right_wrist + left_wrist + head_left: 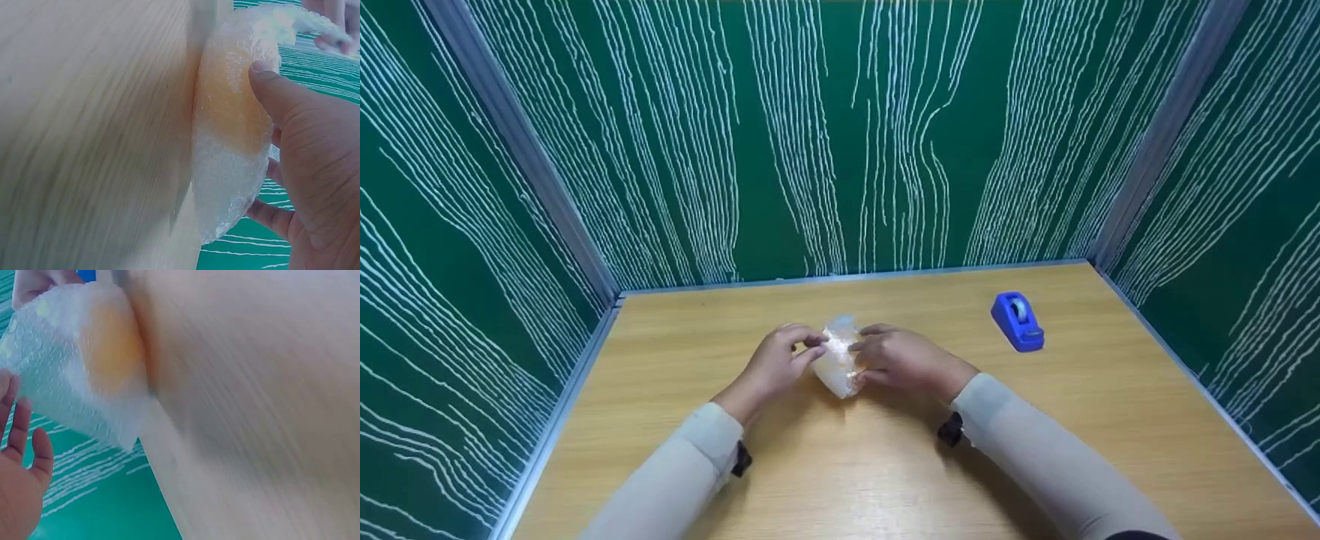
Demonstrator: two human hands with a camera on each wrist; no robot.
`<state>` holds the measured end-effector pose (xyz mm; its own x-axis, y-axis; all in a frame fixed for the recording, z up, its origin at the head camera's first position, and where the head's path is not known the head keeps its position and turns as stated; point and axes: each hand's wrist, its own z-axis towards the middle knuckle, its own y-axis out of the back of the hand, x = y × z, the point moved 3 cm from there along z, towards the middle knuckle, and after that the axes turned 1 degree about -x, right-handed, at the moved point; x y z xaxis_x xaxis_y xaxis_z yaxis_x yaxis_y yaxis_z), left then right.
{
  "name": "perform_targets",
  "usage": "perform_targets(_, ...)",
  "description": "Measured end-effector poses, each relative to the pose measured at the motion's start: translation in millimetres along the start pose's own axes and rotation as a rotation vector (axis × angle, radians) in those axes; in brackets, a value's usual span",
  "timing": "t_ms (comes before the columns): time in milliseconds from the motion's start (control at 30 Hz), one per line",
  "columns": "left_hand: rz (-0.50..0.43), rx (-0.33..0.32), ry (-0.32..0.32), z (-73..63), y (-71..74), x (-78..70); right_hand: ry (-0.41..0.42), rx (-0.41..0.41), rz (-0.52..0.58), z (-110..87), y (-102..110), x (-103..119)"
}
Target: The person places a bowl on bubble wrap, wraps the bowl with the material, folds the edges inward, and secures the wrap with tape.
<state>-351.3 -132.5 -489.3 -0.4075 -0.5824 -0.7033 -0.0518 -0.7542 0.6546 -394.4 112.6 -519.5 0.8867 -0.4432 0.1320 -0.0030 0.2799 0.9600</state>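
Note:
A sheet of bubble wrap [834, 367] is folded around a round orange object [112, 349], which shows blurred through the plastic. The bundle rests on the table in front of the person. On its left, the left hand [778, 362] pinches a loose edge of the wrap between thumb and forefinger; its other fingers [20, 430] stand apart from the sheet in the left wrist view. From the right, the right hand [906, 358] holds the wrapped bundle, thumb [275, 90] pressed on the plastic over the orange object and fingers spread along the far side.
A blue tape dispenser [1020, 322] with a roll of tape stands toward the back right of the wooden table [675, 337]. Green panels [840, 150] with white wavy lines enclose the back and both sides, joined by grey metal posts [521, 150].

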Motion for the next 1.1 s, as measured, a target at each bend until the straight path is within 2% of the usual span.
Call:
perform_targets(133,-0.007,-0.015,0.059,15.4,-14.8,-0.1,-0.025,0.012,0.0,0.3,-0.4,0.0)
perform_targets(233,-0.001,-0.034,0.127,23.8,-24.6,2.7,-0.045,0.022,0.005,0.7,-1.4,-0.6)
perform_targets(533,0.0,-0.069,0.212,37.6,-45.4,15.0,0.026,0.001,0.005,1.4,-1.6,-1.2)
perform_targets(633,0.004,-0.067,0.24,40.1,-51.1,19.9,-0.008,-0.007,0.037,-0.1,-1.3,-2.3)
perform_targets(867,0.043,-0.048,0.244,40.9,-58.5,28.7,-0.028,-0.034,0.049,-6.5,-1.4,-1.9)
perform_targets(1100,-0.006,-0.029,0.299,42.7,-61.8,30.0,-0.077,-0.046,0.061,-9.3,-2.6,-4.3)
